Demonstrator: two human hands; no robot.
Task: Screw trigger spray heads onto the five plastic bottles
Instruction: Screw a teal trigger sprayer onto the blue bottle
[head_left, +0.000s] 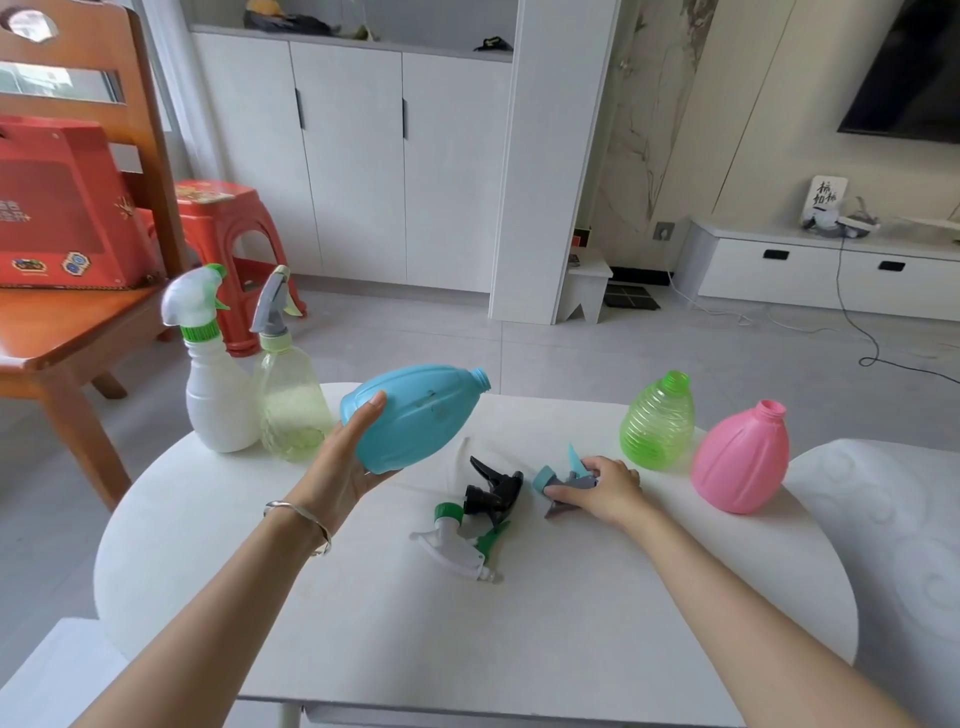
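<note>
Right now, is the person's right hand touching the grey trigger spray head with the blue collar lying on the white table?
Touching. The head view shows the right hand lying over the grey spray head, fingers wrapped on its body, no gap visible.

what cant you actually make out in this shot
- Grey and blue spray head, head view: the right hand covers its rear, so the grip is unclear.
- Blue bottle: the left hand hides its base.
- Black spray head: it overlaps the white and green spray head; their dip tubes are hard to trace.
- Pale clear bottle: too faint to tell if it holds liquid.
</note>
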